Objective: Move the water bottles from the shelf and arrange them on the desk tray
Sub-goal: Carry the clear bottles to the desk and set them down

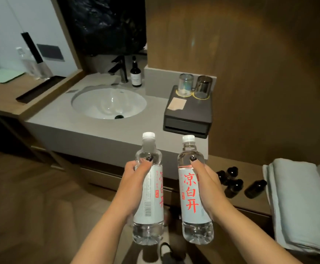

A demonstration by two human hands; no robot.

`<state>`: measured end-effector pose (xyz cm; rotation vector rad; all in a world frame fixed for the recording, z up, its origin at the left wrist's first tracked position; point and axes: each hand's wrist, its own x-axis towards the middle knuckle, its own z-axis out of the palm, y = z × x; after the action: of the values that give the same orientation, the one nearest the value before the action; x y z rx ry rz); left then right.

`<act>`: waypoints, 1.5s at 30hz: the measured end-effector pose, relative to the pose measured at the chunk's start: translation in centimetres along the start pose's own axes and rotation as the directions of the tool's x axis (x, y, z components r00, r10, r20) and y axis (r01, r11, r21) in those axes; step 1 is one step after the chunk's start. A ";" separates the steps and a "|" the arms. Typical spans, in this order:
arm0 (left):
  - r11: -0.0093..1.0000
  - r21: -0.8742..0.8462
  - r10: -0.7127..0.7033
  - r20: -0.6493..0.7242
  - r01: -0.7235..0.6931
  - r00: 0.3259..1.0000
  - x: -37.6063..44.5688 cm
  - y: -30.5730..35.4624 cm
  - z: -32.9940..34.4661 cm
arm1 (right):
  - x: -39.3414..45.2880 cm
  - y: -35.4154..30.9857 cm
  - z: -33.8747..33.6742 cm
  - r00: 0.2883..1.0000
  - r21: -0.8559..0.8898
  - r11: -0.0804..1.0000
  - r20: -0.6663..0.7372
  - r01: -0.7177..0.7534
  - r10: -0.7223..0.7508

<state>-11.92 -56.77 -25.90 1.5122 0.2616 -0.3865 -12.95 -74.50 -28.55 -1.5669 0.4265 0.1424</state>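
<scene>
Two glasses (194,86) are seen inverted on the black box (188,113) at 1 o'clock. Left bottle (149,189) is gripped by left hand (134,180), right bottle (194,189) by right hand (205,180); both held side by side at 6 o'clock, clear, white caps, red-lettered labels.

Dim warm light. Wood-panel wall (260,54) on right, wood floor (31,206) below. Grey vanity surface (102,128) with white sink (108,102) and black faucet (120,70). Dark mirror (105,23) behind it. Wooden desk (0,96) at left.
</scene>
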 end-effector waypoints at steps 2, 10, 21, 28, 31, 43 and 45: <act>0.997 -0.075 -0.030 0.010 0.031 0.999 0.7 0.1 -1.5 | 1.3 -0.4 1.6 1.000 -0.018 1.000 0.026 0.003 -0.003; 0.978 -0.198 -0.065 0.029 0.070 0.997 6.4 2.3 -7.9 | 7.5 -2.8 8.5 0.997 0.033 0.999 0.076 -0.005 0.002; 0.978 -0.185 -0.096 -0.009 0.093 0.995 17.3 7.2 -18.7 | 17.2 -6.8 20.8 0.993 0.020 0.999 0.112 -0.047 0.045; 0.987 -0.151 -0.057 -0.040 0.050 0.998 19.2 8.9 -26.8 | 19.3 -8.7 29.1 0.978 0.014 0.996 0.189 -0.092 0.088; 0.986 -0.164 -0.050 -0.036 0.044 0.998 20.0 9.9 -30.7 | 19.8 -9.6 33.5 0.978 0.004 0.996 0.193 -0.084 0.081; 0.960 -0.265 -0.099 -0.011 0.093 0.995 22.6 15.2 -52.0 | 20.0 -13.5 55.1 0.975 0.088 0.994 0.214 -0.070 0.050; 0.967 -0.241 -0.084 -0.010 0.079 0.996 23.0 16.0 -55.5 | 20.1 -14.1 58.5 0.974 0.114 0.992 0.222 -0.062 0.035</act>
<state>19.41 -3.15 -23.17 1.2700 0.3739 -0.3903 20.61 -20.70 -25.39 -1.4051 0.2934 0.3194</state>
